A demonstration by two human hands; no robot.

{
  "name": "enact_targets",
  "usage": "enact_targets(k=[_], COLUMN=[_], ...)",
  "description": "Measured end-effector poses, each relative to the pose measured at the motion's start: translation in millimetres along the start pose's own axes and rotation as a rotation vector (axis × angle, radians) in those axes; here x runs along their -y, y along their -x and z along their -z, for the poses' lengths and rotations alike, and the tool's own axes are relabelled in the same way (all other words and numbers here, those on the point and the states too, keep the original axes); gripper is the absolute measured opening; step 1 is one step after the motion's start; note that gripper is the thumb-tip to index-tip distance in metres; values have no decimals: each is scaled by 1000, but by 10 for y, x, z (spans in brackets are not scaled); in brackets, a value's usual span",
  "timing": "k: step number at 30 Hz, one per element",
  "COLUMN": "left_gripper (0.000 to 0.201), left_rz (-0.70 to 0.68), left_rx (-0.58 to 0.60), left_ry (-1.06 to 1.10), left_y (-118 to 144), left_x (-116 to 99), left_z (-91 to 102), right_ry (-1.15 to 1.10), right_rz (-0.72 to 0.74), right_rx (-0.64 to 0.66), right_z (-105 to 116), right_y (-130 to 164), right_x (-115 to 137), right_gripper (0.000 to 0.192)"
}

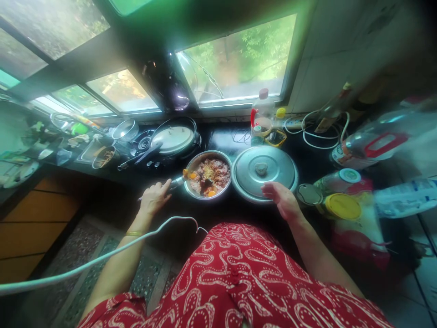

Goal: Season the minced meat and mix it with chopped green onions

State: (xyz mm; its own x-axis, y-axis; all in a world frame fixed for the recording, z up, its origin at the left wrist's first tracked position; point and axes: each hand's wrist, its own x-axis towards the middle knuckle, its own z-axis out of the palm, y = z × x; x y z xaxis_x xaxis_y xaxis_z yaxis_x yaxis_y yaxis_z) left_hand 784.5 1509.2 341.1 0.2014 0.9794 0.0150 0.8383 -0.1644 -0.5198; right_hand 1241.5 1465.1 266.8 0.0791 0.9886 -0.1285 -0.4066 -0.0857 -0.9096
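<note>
A metal bowl of pinkish minced meat stands at the counter's front edge. On the meat lie egg yolks, a dark sauce and pale yellow bits. My left hand is closed around the handle of a long-handled utensil. Its far end reaches the bowl's left rim, where something orange-brown shows; I cannot make out its kind. Right of the bowl is a round metal pot with a knobbed lid. Over the lid's front right edge, my right hand is open and empty; whether it touches the lid is unclear.
Behind the bowl, a lidded pan sits on the stove. To the right are jars, one with a yellow lid, and a large bottle with a red handle. A white cable crosses in front of my left forearm.
</note>
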Motion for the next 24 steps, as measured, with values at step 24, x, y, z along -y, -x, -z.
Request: enact_targets(k=[24], left_gripper=[67], left_rz=[-367], left_rx=[141], left_ry=[2319], left_y=[-232], left_x=[-1937], left_z=[1114], right_ry=[183], right_rz=[359], right_rx=[560], right_z=[-1227], right_y=[-529], right_x=[1077], right_gripper=[81])
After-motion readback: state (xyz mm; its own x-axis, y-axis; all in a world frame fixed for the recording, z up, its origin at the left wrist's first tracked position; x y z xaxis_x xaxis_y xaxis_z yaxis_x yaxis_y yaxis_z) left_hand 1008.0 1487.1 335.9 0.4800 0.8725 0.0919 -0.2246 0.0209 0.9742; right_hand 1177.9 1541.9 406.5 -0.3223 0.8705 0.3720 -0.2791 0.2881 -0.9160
